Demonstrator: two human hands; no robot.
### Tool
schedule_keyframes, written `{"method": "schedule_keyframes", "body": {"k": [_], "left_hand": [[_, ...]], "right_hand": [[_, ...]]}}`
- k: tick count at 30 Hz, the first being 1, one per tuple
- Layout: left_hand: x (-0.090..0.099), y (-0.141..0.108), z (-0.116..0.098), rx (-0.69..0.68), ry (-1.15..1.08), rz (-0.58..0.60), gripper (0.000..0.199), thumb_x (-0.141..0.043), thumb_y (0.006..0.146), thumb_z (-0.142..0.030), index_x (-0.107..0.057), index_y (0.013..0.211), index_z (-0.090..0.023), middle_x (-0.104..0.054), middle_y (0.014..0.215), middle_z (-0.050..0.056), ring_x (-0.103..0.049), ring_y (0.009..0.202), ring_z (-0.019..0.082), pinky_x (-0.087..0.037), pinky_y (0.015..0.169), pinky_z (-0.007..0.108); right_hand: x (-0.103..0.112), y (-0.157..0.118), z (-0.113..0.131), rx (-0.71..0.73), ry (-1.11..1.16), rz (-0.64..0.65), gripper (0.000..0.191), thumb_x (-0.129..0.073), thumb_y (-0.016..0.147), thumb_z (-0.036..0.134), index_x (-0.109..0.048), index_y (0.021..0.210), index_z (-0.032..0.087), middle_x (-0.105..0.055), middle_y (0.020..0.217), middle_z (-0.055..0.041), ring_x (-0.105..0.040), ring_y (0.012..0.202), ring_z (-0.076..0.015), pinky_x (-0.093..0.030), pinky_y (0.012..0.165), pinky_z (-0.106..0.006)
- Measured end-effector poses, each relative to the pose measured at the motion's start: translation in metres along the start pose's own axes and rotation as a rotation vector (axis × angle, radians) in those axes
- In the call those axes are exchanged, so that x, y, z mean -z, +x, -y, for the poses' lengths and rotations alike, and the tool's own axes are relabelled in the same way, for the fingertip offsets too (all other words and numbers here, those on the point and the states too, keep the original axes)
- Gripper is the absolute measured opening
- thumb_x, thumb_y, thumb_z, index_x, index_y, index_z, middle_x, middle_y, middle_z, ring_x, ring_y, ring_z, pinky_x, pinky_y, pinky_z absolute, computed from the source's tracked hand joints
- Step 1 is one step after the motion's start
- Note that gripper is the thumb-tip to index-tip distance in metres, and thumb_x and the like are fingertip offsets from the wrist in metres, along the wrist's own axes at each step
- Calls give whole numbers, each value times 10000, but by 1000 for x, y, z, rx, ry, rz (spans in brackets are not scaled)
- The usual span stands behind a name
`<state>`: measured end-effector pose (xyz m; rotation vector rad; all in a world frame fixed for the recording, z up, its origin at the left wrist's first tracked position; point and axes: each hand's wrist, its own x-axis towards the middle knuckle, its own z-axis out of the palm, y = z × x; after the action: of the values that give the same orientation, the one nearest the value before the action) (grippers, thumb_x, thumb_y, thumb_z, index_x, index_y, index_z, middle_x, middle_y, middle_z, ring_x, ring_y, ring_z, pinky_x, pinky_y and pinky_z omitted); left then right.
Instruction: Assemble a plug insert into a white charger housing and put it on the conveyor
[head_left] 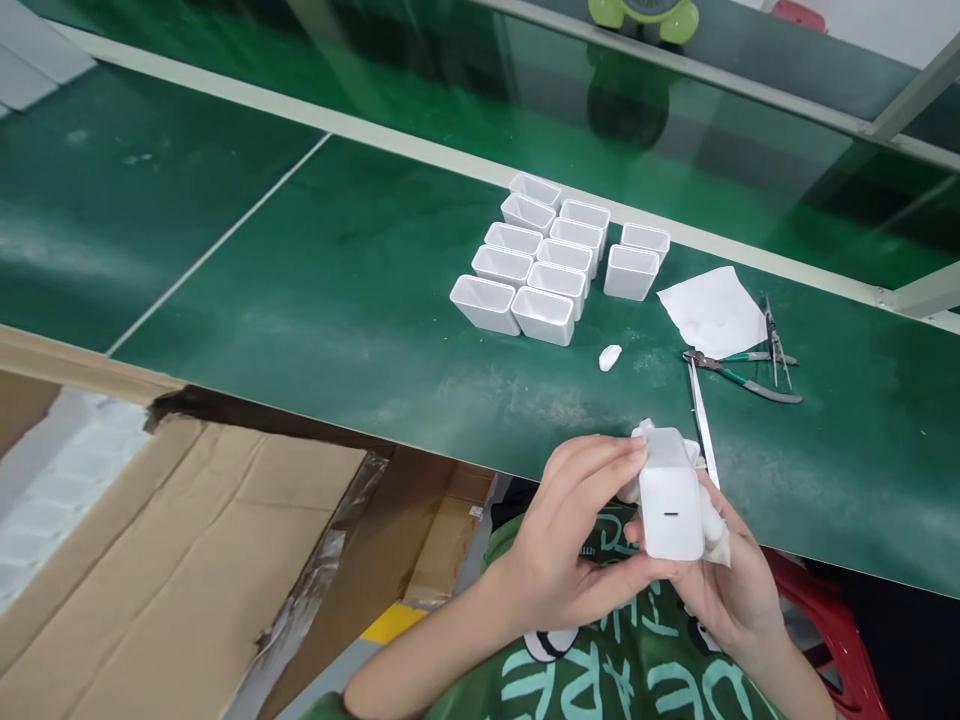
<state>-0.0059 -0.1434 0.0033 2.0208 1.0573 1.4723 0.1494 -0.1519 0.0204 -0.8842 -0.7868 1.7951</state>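
- Fingers of the left hand [559, 545] grip a white case [673, 510]
- Right hand [739, 595] steadies it, clutching white cloth [716, 540]
- Green shirt [611, 670] reads "RE", other lettering partly hidden

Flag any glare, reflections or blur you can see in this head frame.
Head view: pale glare washes the green tabletop at left; the dark patch below the lime-green object is probably a reflection; the slot on the held white housing reads clearly.
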Motion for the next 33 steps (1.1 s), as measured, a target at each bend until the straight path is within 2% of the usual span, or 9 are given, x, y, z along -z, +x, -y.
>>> {"method": "schedule_keyframes", "body": {"k": [4,7,10,12,15,20,24,28,33], "left_hand": [[-1,-2,2,-2,-21,0,608,-650,897,-440,-444,1387,-145,-644,1190,185,-635,1110,296,-529,951,476],[-2,-5,4,28,-83,0,621,-679,873,-425,-449,1378,-148,-629,1198,187,-624,1122,301,-529,941,465],[-1,-8,4,94,-134,1,716,-721,820,-517,-454,1378,-157,-634,1158,172,-640,1070,284,-567,856,395],[-1,-9,4,120,-147,-1,729,-722,792,-561,-483,1359,-169,-657,1079,142,-667,963,249,-581,767,335],[-2,-12,5,122,-193,-15,687,-718,778,-577,-543,1301,-168,-678,997,117,-682,881,230,-584,732,311],[-6,-18,6,186,-446,-91,742,-673,727,-691,-575,1238,-161,-686,1044,145,-695,950,268,-606,812,351],[-8,-20,1,276,-552,-93,735,-664,701,-708,-586,1198,-173,-676,1054,161,-697,966,298,-635,743,356],[-11,-22,-2,327,-630,-64,766,-654,705,-715,-541,1256,-196,-663,1086,171,-688,1014,315,-651,677,329],[-15,-22,-1,287,-647,-61,762,-654,720,-702,-520,1273,-195,-692,1053,173,-690,1041,316,-653,649,305]], "right_hand": [[7,-3,-5,171,-321,-57,319,-485,985,479,-604,1216,294,-735,831,-40,-734,866,-252,-620,811,-442],[22,-10,-1,372,-673,-103,319,-514,985,326,-536,1303,304,-711,1064,-77,-711,954,-243,-617,771,-381],[34,-17,9,526,-1008,5,484,-597,891,116,-520,1334,293,-629,1242,-99,-639,1095,-261,-569,880,-402],[37,-19,16,535,-1126,117,552,-599,861,59,-506,1358,279,-610,1262,-103,-608,1114,-261,-538,925,-413],[34,-18,18,514,-1159,182,583,-575,869,47,-469,1396,272,-619,1249,-99,-586,1125,-252,-531,939,-397],[36,-18,8,566,-1089,152,673,-584,852,33,-391,1454,265,-632,1239,-107,-574,1182,-259,-538,971,-399],[44,-21,2,605,-1029,122,730,-581,850,20,-330,1468,318,-635,1230,-103,-604,1186,-264,-551,974,-426],[48,-21,-2,606,-1000,78,705,-622,845,58,-355,1444,316,-634,1223,-111,-634,1156,-278,-564,947,-429],[47,-19,-1,614,-978,65,612,-616,863,101,-415,1407,296,-632,1269,-123,-644,1145,-286,-568,920,-439]]}}
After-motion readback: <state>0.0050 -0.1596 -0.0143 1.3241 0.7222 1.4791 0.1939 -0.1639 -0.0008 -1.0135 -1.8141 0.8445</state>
